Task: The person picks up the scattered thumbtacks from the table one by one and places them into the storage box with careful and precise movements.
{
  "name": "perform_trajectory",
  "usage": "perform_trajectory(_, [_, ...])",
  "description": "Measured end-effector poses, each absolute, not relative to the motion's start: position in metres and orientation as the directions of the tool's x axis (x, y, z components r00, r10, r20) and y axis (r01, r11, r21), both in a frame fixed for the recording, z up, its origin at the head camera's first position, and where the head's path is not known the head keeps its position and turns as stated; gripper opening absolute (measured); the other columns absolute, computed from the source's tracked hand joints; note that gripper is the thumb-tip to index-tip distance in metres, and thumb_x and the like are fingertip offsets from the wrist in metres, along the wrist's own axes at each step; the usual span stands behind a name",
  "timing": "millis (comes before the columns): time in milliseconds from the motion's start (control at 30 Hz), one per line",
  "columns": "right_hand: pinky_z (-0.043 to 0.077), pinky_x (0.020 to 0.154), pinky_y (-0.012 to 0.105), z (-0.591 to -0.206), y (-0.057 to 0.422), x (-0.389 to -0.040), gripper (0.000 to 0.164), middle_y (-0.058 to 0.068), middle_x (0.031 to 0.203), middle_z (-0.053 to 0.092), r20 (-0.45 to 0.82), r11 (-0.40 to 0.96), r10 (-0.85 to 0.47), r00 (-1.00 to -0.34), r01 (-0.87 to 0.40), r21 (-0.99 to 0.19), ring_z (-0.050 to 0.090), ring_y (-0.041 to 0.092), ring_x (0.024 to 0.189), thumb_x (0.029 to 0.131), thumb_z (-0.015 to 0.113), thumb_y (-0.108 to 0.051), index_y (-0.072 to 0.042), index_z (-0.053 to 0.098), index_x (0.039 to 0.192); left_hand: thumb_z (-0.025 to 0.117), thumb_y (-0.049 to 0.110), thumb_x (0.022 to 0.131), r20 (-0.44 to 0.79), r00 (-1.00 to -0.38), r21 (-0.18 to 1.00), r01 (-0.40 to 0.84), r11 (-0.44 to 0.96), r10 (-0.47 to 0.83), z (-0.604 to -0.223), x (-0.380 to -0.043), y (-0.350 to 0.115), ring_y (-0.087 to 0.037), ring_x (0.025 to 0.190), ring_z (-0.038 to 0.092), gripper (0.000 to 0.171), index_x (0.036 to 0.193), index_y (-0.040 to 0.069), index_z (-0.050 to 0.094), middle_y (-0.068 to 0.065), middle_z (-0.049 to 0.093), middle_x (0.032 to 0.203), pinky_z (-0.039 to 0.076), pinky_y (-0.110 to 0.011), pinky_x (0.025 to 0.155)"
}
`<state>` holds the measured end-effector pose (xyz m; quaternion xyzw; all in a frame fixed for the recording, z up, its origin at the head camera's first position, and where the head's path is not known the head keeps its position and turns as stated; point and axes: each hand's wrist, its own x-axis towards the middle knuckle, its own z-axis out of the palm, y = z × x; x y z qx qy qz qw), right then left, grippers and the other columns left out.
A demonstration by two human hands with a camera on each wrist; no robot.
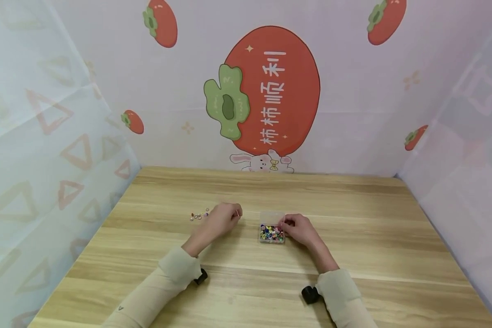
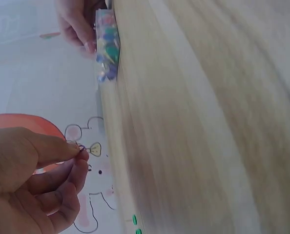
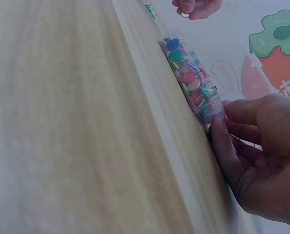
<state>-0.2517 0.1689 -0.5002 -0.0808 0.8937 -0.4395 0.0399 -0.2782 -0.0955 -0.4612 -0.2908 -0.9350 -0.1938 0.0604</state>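
Tacks [image 1: 272,232] fill the open box [image 1: 272,242] on the tabletop [image 1: 344,200], its edge pinched by the right hand [image 1: 301,230]. The left hand [image 1: 222,218] pinches one tack [image 3: 185,14]; single-piece transfer seems underway, calling next for a careful release.

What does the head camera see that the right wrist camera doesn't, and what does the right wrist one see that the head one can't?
Only the head view shows the sleeves and the four little red fruits on the cloth wall.

Only the right wrist view shows the palm side of the right hand.

Both show the wooden table, the left hand and the clear box of colorful tacks.
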Motion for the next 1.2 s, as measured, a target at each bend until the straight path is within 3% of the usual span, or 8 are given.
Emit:
perform_trajectory(367, [0.046,0.061,0.029,-0.499,0.171,-0.250,0.015,0.003,0.073,0.067,0.000,0.591,-0.194,-0.981,-0.117,-0.798,0.055,0.013,0.063,0.092,0.061,-0.016,-0.010,0.071,0.083,0.064,0.001,0.083,0.214,-0.794,0.394,0.603,0.693,0.569,-0.458,-0.259,-0.067,-0.014,0.074,0.063,0.012,0.090,0.005,0.072,-0.006,0.072,0.084,0.056,-0.028,0.068])
perform_trajectory(1200, [0.050,0.062,0.028,-0.500,0.172,-0.252,0.013,0.003,0.075,0.066,0.005,0.586,-0.199,-0.980,-0.123,-0.801,0.055,0.012,0.066,0.092,0.062,-0.016,-0.011,0.069,0.082,0.065,0.009,0.088,0.249,-0.704,0.304,0.709,0.636,0.665,-0.460,-0.244,-0.019,-0.009,0.076,0.061,0.008,0.091,0.009,0.072,-0.002,0.072,0.085,0.054,-0.025,0.069])
